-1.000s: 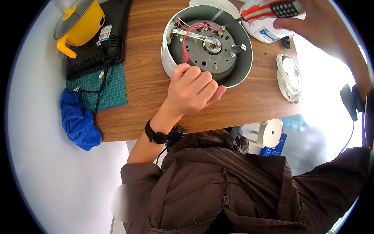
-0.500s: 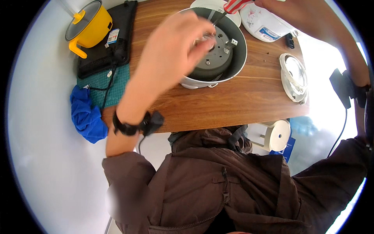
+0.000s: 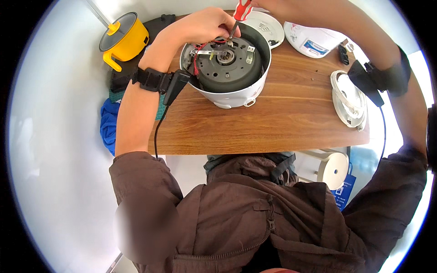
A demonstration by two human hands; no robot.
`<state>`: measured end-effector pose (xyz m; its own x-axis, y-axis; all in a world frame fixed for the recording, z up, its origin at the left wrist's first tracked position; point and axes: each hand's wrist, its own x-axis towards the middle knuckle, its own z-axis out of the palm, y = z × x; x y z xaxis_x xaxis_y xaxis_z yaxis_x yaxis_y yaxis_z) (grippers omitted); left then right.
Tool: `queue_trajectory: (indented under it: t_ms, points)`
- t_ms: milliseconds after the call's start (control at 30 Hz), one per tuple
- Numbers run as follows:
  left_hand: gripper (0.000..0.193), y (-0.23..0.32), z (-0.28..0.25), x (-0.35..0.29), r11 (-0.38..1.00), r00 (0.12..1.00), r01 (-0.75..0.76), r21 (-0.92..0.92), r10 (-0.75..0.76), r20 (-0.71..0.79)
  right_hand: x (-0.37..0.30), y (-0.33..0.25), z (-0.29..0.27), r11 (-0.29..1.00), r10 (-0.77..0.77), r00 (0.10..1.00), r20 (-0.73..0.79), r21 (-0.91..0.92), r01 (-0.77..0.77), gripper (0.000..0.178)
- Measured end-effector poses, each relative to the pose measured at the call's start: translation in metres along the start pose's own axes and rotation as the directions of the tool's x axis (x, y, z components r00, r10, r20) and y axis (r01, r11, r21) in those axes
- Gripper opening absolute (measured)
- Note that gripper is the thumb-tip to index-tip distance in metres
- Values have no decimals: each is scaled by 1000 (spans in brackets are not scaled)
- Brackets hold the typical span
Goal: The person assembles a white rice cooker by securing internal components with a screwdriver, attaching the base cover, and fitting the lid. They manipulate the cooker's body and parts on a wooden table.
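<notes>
On the wooden table [image 3: 291, 123] sits a round white housing [image 3: 232, 97], the right hand [image 3: 273, 6] gripping a red-and-white screwdriver [image 3: 242, 11] pointed into it, the left hand [image 3: 211, 22] curled beside the shaft [image 3: 234, 30], its grip unclear.

One wide fisheye camera on the person's head looks down, from near, at the pot [image 3: 236, 96] and the table [image 3: 296, 118], with the jacket [image 3: 232, 214] below.

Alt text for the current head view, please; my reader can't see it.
The person's right hand holds a red-and-white screwdriver, its metal shaft angled down into an open, round white appliance housing; the left hand is close to the shaft. A yellow pot with a grey lid stands at upper left.
</notes>
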<state>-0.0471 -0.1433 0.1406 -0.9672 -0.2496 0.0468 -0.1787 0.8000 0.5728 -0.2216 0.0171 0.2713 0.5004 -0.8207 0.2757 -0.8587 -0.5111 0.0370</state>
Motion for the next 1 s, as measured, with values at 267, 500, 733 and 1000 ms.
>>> queue_trajectory:
  t_ms: [267, 500, 733, 1000]
  points:
    - [17, 16, 6, -16, 989, 987, 144, 33, -142, -70, 17, -25, 18, 997, 65, 994, -82, -35, -68, 33]
    - [14, 2, 14, -14, 999, 982, 3, -38, -11, -187, 21, -20, 29, 959, -11, 979, -202, 276, 67, 48]
    - [10, 10, 17, -18, 998, 979, 63, -23, -67, -194, -4, -18, 25, 907, -56, 917, -396, 363, 212, 58]
    - [10, 4, 13, -18, 975, 967, 223, -23, -224, -119, -94, 0, 69, 562, 512, 403, -759, 650, 512, 54]
